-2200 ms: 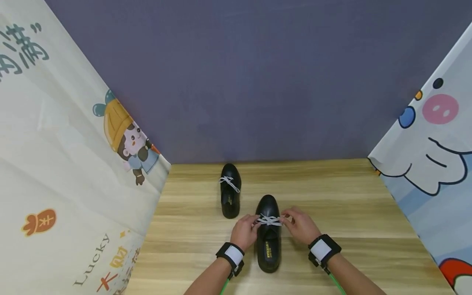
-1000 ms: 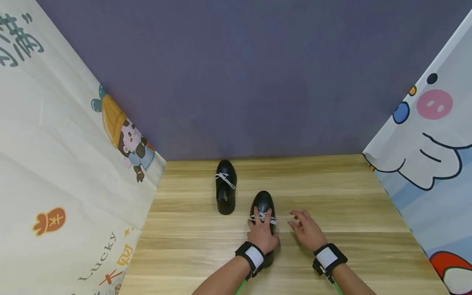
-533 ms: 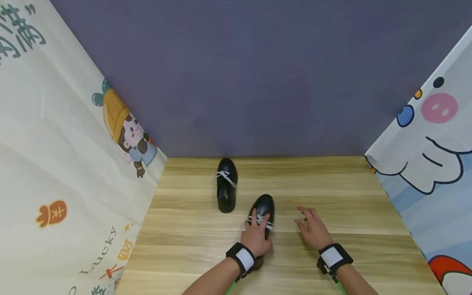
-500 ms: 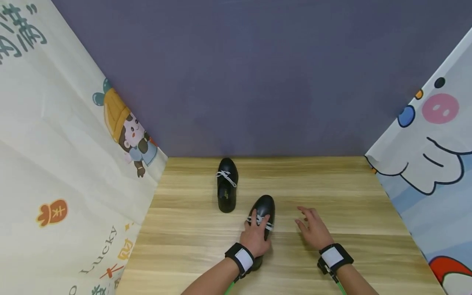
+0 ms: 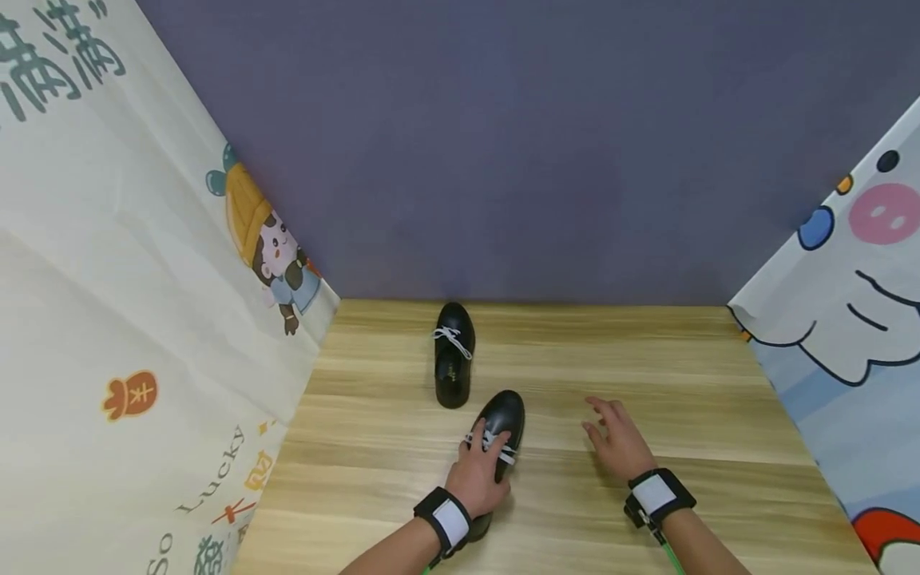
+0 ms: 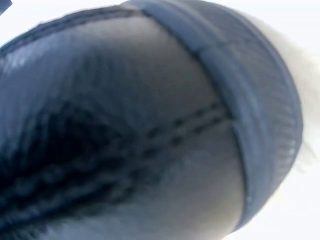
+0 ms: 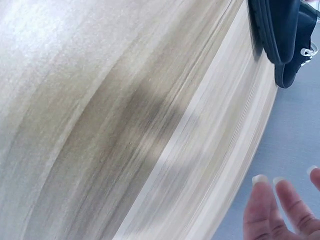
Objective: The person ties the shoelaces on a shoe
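Note:
Two black lace-up shoes with white laces are on the wood-grain surface. My left hand (image 5: 474, 481) grips the nearer shoe (image 5: 506, 410) from above, fingers spread over the laces and thumb along its right side. That shoe lies slanted, toe up and to the right; the hand hides its opening. Its heel (image 6: 190, 75) fills the left wrist view, blurred. The farther shoe (image 5: 455, 317) stands by the back panel, its laces in a bow. My right hand (image 5: 620, 442), fingers loosely bent and holding nothing, is to the right of the shoes, fingertips (image 7: 260, 180) showing in its wrist view.
A dark blue-grey panel (image 5: 517, 160) rises behind the wood-grain surface (image 5: 632, 351). Printed cloths flank it: a white one (image 5: 144, 239) on the left and a cartoon one (image 5: 848, 319) on the right. Black straps with green cords are on both wrists.
Both hands were at the nearer shoe's laces; then the left hand took hold of the shoe from above and turned it, heel swinging left. The right hand moved off to the right.

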A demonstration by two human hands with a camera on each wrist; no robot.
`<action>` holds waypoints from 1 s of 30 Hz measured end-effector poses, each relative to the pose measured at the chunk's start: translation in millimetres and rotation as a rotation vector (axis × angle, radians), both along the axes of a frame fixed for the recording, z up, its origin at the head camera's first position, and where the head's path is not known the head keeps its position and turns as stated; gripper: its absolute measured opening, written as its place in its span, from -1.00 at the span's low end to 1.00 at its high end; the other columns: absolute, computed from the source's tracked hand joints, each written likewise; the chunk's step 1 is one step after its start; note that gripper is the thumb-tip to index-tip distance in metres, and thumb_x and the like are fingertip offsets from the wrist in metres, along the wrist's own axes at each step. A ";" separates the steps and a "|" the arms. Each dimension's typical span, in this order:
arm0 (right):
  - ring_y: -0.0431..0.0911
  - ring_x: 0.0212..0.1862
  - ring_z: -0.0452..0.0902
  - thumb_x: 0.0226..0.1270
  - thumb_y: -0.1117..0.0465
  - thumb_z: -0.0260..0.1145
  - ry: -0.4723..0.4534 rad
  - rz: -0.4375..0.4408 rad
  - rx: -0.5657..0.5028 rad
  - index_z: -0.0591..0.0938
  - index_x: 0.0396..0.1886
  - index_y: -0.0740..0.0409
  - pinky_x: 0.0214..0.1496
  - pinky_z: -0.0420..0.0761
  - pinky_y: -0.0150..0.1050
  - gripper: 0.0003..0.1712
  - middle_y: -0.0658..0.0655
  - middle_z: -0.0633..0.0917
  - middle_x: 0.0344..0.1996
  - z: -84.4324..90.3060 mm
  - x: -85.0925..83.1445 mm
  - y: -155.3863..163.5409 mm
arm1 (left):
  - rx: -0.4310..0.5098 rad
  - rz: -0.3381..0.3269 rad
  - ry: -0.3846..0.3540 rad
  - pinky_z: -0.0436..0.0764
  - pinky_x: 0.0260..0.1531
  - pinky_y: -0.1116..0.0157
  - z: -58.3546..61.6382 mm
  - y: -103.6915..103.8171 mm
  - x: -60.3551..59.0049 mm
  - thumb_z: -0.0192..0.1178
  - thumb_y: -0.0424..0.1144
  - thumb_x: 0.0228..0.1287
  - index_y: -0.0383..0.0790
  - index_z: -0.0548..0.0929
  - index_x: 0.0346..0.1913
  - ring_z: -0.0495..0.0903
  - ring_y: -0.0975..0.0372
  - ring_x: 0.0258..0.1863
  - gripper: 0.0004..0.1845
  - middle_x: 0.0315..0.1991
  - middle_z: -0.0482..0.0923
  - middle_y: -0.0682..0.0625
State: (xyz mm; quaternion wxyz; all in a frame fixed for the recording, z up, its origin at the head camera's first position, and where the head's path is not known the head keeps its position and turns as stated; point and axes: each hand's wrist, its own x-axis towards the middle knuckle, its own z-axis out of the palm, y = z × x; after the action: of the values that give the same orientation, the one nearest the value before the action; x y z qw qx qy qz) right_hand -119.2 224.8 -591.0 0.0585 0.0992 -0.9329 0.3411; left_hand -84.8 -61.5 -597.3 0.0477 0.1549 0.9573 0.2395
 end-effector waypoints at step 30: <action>0.22 -0.08 0.55 0.39 0.38 0.29 -0.019 0.083 -0.002 0.44 0.28 0.36 -0.13 0.59 0.10 -0.50 0.39 0.51 0.00 2.0 -29.9 2.1 | 0.021 0.266 -0.025 0.48 -0.65 0.16 -1.6 -63.3 25.1 0.40 -0.25 -0.12 -0.02 0.45 0.32 0.48 -0.25 -0.05 -0.21 0.41 0.15 -0.33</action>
State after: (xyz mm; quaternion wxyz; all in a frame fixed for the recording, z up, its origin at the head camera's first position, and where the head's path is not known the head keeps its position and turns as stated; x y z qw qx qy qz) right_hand -149.2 226.9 -589.0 0.0357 0.1347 -0.9282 0.3451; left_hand -59.8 -124.8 -598.9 0.0259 0.0240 0.9661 0.2557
